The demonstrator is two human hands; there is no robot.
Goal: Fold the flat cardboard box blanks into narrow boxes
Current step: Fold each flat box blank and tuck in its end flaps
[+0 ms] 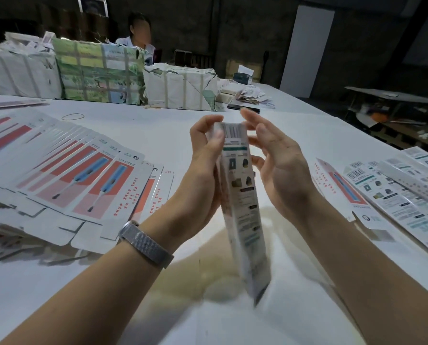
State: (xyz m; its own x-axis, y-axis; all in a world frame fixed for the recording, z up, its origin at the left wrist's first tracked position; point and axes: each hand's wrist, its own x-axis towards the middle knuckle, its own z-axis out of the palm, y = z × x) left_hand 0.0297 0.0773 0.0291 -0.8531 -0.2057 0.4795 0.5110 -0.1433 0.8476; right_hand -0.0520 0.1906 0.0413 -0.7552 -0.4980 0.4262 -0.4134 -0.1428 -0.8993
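Observation:
A long narrow printed box (243,207) stands upright on its lower end on the white table (158,128), between my hands. My left hand (203,170) grips its upper part, thumb on the front face near the barcode and fingers curled over the top end. My right hand (275,158) is beside the box on the right with fingers relaxed and spread, its fingertips close to or touching the top edge. A fanned stack of flat box blanks (66,175) with red and blue print lies to the left.
Folded narrow boxes (387,192) lie at the right. Wrapped bundles (101,70) stand along the far side, where a person (138,33) sits. A rubber band (72,116) lies on the table beyond the blanks. The table's right edge drops toward a dark floor.

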